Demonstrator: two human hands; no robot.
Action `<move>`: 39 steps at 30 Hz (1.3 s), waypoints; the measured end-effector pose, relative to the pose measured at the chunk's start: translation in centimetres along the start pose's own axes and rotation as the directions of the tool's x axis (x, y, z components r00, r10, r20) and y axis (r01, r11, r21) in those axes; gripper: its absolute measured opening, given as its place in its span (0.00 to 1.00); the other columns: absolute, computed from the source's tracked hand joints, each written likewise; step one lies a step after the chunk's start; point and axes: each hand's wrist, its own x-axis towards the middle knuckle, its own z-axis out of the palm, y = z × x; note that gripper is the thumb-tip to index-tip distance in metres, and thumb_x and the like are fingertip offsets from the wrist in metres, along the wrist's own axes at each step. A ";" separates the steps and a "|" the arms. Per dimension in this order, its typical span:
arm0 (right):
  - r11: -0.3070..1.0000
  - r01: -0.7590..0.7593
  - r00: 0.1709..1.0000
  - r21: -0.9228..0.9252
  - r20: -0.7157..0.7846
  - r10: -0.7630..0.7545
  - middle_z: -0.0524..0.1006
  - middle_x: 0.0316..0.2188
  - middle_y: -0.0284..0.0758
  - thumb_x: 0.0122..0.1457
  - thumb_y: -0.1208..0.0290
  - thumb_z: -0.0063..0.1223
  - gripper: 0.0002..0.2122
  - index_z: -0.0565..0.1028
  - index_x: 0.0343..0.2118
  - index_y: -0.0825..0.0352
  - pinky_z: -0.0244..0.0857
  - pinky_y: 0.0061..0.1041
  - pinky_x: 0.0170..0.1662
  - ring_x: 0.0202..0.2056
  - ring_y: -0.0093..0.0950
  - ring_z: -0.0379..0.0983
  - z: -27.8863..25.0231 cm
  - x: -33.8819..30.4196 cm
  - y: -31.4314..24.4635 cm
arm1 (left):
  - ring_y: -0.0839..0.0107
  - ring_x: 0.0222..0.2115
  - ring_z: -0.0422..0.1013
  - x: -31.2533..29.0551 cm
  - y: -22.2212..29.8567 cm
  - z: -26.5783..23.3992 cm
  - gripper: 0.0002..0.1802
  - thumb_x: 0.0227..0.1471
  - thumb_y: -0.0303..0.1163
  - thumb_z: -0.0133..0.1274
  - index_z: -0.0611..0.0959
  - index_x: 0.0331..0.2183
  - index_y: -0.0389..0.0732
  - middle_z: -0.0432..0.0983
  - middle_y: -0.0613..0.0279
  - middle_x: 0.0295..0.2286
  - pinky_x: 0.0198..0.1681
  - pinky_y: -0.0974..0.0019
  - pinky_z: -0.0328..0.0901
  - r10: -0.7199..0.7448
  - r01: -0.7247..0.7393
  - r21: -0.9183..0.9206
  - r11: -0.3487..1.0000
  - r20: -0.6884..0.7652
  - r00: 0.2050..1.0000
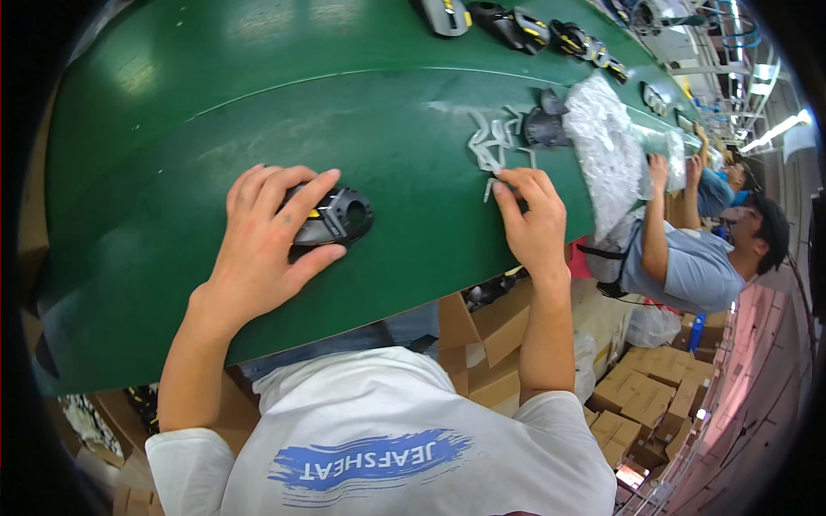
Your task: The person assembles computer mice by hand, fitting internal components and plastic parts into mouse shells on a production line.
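Note:
My left hand (262,236) is wrapped over a black and grey plastic housing (354,215) with yellow accents and a round hole at its right end. The housing lies on the green work surface (413,232), and my palm and fingers hide its left part. Farther right, my right hand (538,219) pinches a small whitish translucent plastic strip (489,191) between thumb and forefinger. Just beyond those fingertips lies a loose pile of similar bent strips (489,142). Dark rounded plastic parts (544,129) sit beside the pile.
A crumpled clear plastic bag (607,142) lies right of the dark parts. Several similar housings (508,27) are lined up along the far side. Two people (705,258) work at the right. Cardboard boxes (641,396) stand below at the right, with an open carton (495,331) under the near edge.

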 end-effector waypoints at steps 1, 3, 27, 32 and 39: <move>1.000 0.012 1.000 -0.014 -0.003 -0.012 0.86 0.43 0.38 0.67 0.73 0.70 0.09 0.87 0.48 0.66 0.78 0.36 0.41 0.35 0.36 0.84 -0.1 0.5 -0.1 | 0.43 0.67 0.63 -0.1 -0.1 -0.1 0.44 0.53 0.39 0.75 0.79 0.69 0.45 0.73 0.53 0.62 0.76 0.39 0.54 -0.003 0.003 0.007 1.000 -0.006 1.000; 0.999 -0.005 1.000 -0.052 -0.002 0.005 0.87 0.43 0.39 0.67 0.73 0.70 0.09 0.88 0.49 0.66 0.78 0.36 0.41 0.35 0.36 0.84 -2.1 1.1 0.7 | 0.43 0.67 0.64 -0.2 -0.2 0.0 0.44 0.53 0.39 0.76 0.79 0.69 0.45 0.73 0.53 0.61 0.76 0.39 0.54 0.006 -0.006 -0.001 1.000 -0.030 1.000; 0.969 -0.094 0.976 -0.227 -0.213 0.045 0.87 0.55 0.42 0.69 0.66 0.67 0.15 0.88 0.56 0.60 0.75 0.45 0.59 0.53 0.45 0.83 -8.3 5.9 17.0 | 0.45 0.66 0.64 -0.5 -0.8 0.2 0.46 0.53 0.38 0.76 0.77 0.71 0.47 0.73 0.55 0.61 0.74 0.42 0.56 -0.014 0.012 -0.038 0.999 -0.044 0.999; 0.923 0.250 0.968 -0.292 0.067 -0.241 0.88 0.55 0.36 0.67 0.67 0.68 0.14 0.88 0.55 0.58 0.73 0.41 0.60 0.56 0.41 0.81 -5.6 6.5 7.9 | 0.45 0.66 0.64 -0.3 -1.1 0.3 0.46 0.53 0.38 0.77 0.78 0.70 0.47 0.73 0.55 0.61 0.74 0.42 0.56 0.006 -0.007 -0.028 1.000 -0.024 1.000; 0.993 -0.114 0.988 0.033 0.107 0.110 0.87 0.51 0.39 0.72 0.71 0.64 0.12 0.85 0.54 0.70 0.72 0.33 0.60 0.53 0.29 0.82 -6.0 5.5 6.0 | 0.45 0.66 0.64 -1.3 -1.4 0.2 0.47 0.52 0.40 0.77 0.77 0.71 0.46 0.73 0.54 0.62 0.75 0.40 0.56 0.001 -0.005 -0.067 0.998 -0.056 0.998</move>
